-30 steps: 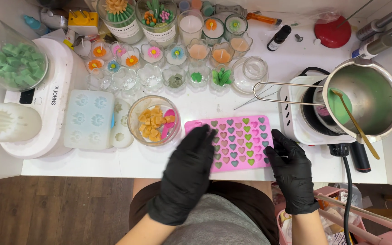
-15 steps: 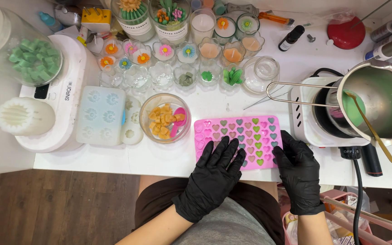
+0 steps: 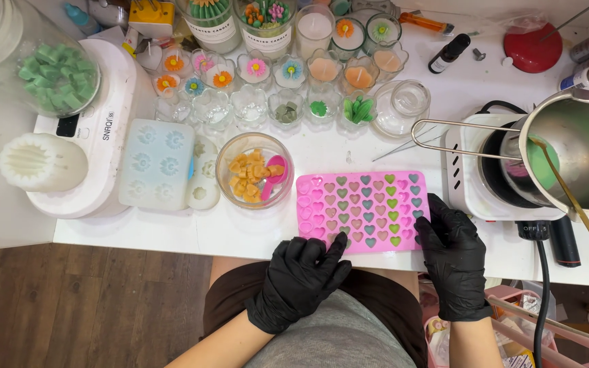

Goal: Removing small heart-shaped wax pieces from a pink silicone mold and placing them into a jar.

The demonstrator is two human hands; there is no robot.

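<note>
Both hands wear black gloves. The left hand (image 3: 301, 279) lies loosely spread at the near edge of the table (image 3: 138, 235), holding nothing, its fingertips just touching the front edge of the pink heart mould (image 3: 363, 210). The right hand (image 3: 452, 255) rests against the mould's right end, fingers curled on its corner, though a firm grip cannot be told. Beyond the left fingers stands a glass bowl (image 3: 254, 170) of orange wax pieces; beyond the right, a metal pot (image 3: 577, 153) of green wax.
</note>
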